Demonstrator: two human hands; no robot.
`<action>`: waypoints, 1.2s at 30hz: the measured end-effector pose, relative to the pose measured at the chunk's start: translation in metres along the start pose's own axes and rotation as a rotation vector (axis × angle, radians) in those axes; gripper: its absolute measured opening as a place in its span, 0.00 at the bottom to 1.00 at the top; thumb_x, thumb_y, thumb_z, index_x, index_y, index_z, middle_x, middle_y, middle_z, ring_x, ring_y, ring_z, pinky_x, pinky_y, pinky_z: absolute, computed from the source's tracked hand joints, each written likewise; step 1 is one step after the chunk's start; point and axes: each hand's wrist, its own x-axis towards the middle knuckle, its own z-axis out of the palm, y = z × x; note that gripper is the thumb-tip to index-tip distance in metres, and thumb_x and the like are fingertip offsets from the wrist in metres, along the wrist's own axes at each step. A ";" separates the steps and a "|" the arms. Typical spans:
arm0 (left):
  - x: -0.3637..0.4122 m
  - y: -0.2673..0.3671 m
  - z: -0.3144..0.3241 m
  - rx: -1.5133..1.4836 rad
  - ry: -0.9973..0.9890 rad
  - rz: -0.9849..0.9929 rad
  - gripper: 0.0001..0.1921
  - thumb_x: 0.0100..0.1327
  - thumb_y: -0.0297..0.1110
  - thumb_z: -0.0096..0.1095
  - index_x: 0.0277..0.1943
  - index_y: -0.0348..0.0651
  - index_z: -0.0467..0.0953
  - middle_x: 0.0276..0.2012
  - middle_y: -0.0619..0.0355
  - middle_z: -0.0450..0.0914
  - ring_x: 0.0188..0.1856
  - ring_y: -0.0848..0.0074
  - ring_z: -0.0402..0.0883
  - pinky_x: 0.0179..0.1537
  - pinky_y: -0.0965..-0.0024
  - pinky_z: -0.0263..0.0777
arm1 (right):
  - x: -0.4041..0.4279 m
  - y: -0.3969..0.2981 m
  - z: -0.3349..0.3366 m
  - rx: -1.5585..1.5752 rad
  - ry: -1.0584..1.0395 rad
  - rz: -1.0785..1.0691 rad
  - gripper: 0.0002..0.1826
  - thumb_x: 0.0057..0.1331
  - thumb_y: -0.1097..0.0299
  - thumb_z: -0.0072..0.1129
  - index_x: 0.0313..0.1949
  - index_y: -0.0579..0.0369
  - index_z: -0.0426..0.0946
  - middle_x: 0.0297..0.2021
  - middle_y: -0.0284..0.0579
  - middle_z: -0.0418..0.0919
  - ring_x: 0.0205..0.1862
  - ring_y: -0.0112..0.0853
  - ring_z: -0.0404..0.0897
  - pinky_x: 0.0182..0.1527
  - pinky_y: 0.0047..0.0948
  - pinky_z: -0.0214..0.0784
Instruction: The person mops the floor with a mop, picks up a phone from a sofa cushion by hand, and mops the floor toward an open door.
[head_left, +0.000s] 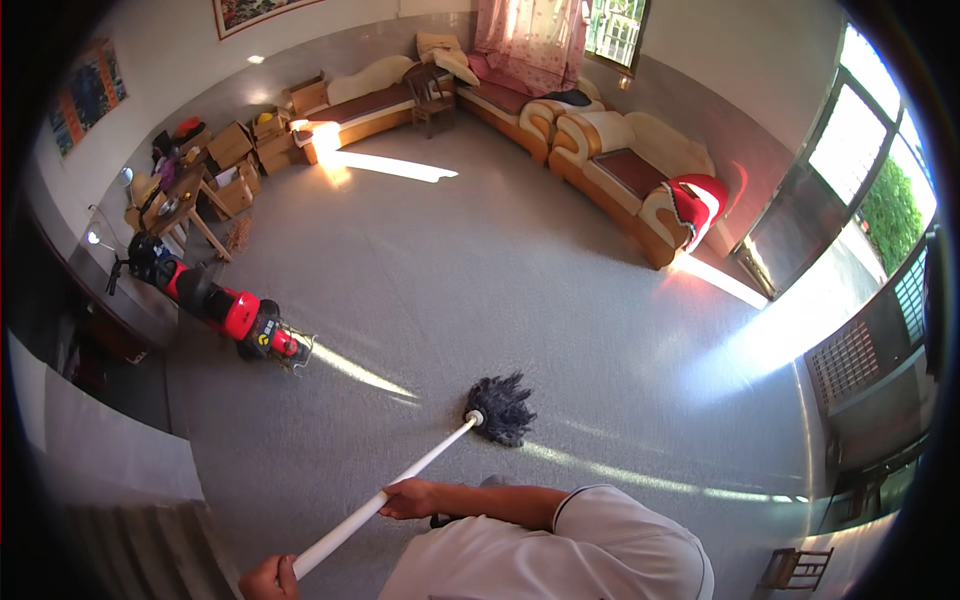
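Both of my hands are on the white pole of a mop (431, 455), which slants from the lower left up to its head. My right hand (409, 499) grips the pole partway along, with the forearm reaching across in front of my body. Farther back, at the bottom left, my left hand (270, 577) is wrapped around the pole and partly cut off by the picture's edge. The dark grey, shaggy mop head (501, 410) rests spread on the grey floor (480, 285), joined to the pole by a white round socket.
A red and black scooter (240, 315) stands to the left, near a wooden table (184, 199) and cardboard boxes (231, 146). Cream sofas (634, 165) and a wooden chair (429, 101) line the far walls. An open doorway (832, 270) is at right; steps (142, 547) descend lower left.
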 end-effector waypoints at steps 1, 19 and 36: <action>0.004 -0.009 0.014 -0.002 0.000 0.011 0.14 0.61 0.41 0.49 0.37 0.38 0.77 0.25 0.46 0.75 0.23 0.64 0.72 0.28 0.65 0.66 | -0.003 -0.005 -0.002 0.006 0.031 -0.066 0.17 0.64 0.61 0.45 0.41 0.65 0.69 0.34 0.53 0.75 0.38 0.41 0.77 0.39 0.32 0.72; 0.226 0.144 0.332 -0.105 -0.322 0.500 0.23 0.55 0.43 0.55 0.54 0.51 0.65 0.31 0.47 0.79 0.33 0.55 0.78 0.33 0.55 0.70 | -0.101 -0.106 -0.086 -0.035 0.451 -0.783 0.26 0.65 0.55 0.38 0.56 0.58 0.55 0.48 0.53 0.70 0.45 0.41 0.73 0.47 0.39 0.68; 0.084 0.004 0.088 -0.517 -0.455 -0.339 0.16 0.55 0.33 0.54 0.46 0.40 0.75 0.21 0.58 0.77 0.20 0.80 0.73 0.23 0.74 0.65 | 0.004 -0.102 -0.043 0.204 0.133 0.149 0.30 0.66 0.54 0.32 0.55 0.73 0.51 0.56 0.63 0.55 0.58 0.50 0.58 0.61 0.44 0.46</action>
